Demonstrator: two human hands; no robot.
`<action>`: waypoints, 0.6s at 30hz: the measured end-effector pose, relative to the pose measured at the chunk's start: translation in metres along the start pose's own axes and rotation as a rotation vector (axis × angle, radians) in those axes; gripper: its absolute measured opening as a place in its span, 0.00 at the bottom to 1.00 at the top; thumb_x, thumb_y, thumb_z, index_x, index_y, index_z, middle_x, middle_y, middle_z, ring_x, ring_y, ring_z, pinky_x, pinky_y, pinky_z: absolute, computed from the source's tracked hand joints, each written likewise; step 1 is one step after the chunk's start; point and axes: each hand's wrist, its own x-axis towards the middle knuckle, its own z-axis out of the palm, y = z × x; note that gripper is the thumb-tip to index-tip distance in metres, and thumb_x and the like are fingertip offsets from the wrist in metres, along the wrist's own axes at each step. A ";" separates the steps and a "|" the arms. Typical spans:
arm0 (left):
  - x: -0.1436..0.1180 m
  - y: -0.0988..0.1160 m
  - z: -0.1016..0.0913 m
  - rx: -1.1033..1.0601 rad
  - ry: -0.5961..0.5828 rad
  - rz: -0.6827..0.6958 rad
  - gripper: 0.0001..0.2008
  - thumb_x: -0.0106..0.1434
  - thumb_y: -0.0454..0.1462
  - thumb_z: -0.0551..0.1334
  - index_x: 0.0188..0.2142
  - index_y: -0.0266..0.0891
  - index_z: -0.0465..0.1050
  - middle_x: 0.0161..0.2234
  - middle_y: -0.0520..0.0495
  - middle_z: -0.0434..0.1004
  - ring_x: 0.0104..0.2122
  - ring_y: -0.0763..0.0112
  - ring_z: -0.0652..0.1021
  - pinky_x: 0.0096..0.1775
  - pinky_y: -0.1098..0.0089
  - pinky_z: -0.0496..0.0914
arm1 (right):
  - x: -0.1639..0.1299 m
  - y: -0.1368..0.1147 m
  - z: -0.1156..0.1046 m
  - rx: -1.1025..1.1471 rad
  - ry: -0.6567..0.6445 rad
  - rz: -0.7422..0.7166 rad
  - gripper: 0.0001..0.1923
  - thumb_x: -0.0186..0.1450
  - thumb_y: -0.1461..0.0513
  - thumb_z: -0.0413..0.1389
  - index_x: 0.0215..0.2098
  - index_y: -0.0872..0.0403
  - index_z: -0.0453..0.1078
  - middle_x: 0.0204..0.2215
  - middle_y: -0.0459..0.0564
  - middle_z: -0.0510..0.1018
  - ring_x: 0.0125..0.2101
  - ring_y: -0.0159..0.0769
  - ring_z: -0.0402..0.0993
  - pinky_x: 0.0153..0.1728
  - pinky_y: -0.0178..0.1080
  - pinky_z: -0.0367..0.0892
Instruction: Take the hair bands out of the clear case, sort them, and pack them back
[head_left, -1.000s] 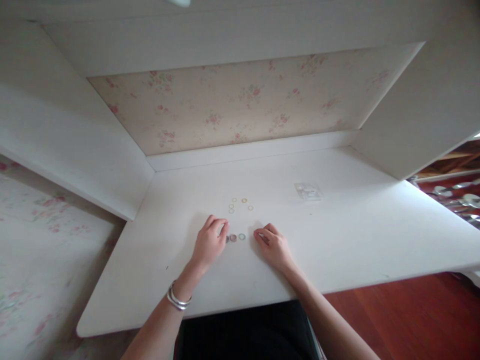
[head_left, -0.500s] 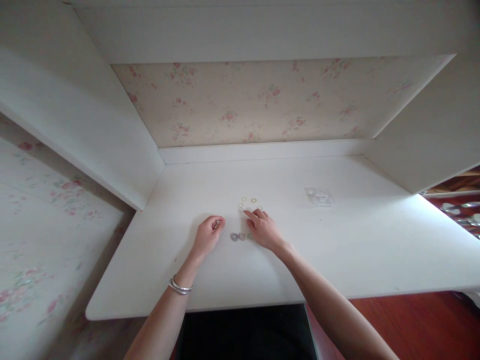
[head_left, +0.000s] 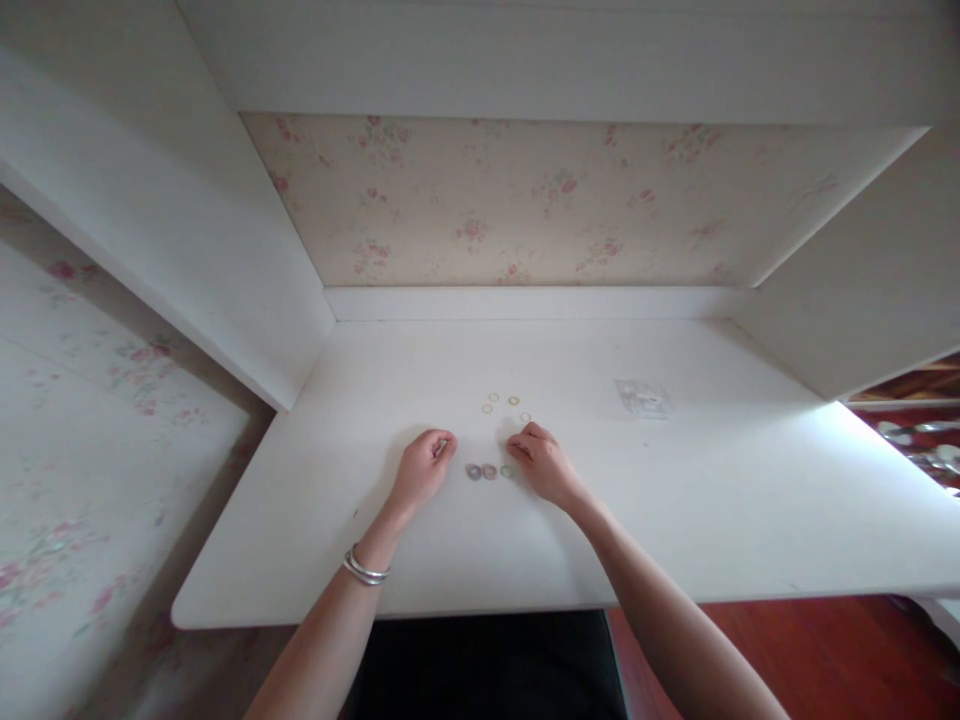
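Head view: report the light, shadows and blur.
In the head view, light brightens the right end of the desk; in the same view, a soft shadow lies left of the left hand, and the near rings and clear packet look too soft for fine detail.

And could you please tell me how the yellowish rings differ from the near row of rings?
The yellowish rings lie loosely spread; the near row lines up side by side. The yellowish rings share one pale tint; the near row looks grey, pinkish and greenish. Both lie on the white desk.
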 end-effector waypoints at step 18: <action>-0.004 -0.001 0.003 0.043 0.058 0.068 0.11 0.63 0.42 0.55 0.36 0.39 0.73 0.35 0.47 0.78 0.35 0.70 0.76 0.39 0.71 0.69 | -0.044 -0.011 0.007 -0.023 0.029 -0.029 0.10 0.67 0.61 0.49 0.40 0.50 0.72 0.34 0.48 0.69 0.35 0.33 0.67 0.39 0.37 0.63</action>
